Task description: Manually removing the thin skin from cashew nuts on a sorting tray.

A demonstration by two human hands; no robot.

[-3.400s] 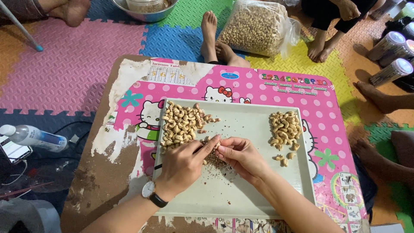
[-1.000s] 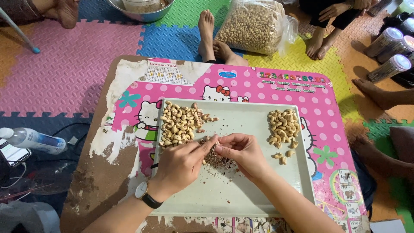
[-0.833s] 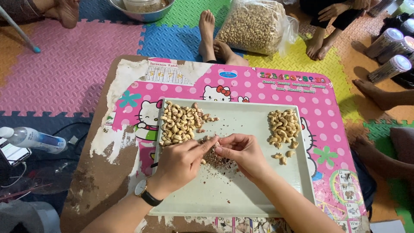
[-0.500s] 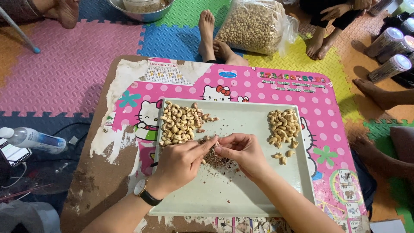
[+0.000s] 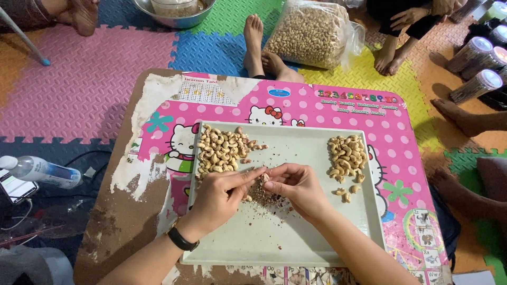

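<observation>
Pale tray [image 5: 296,248], nut heaps [image 5: 221,150] beside both hands [image 5: 264,182].

You have free room on the tray [image 5: 274,243] near you, while cashew piles [image 5: 221,150] and [image 5: 346,155] block both far sides.

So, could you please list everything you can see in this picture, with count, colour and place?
tray: one, pale green, on the low table
table: one, pink with white dots, worn brown at left
left nut pile: one, tan, tray's upper left
right nut pile: one, pale tan, tray's upper right
husk scraps: small brown heap, under the hands
bag of nuts: one, clear, on the floor beyond the table
metal bowl: one, top edge
bottle: one, clear, floor at left
watch: one, black, left wrist
left hand: over the tray, fingertips meeting the right
right hand: pinching a nut
</observation>
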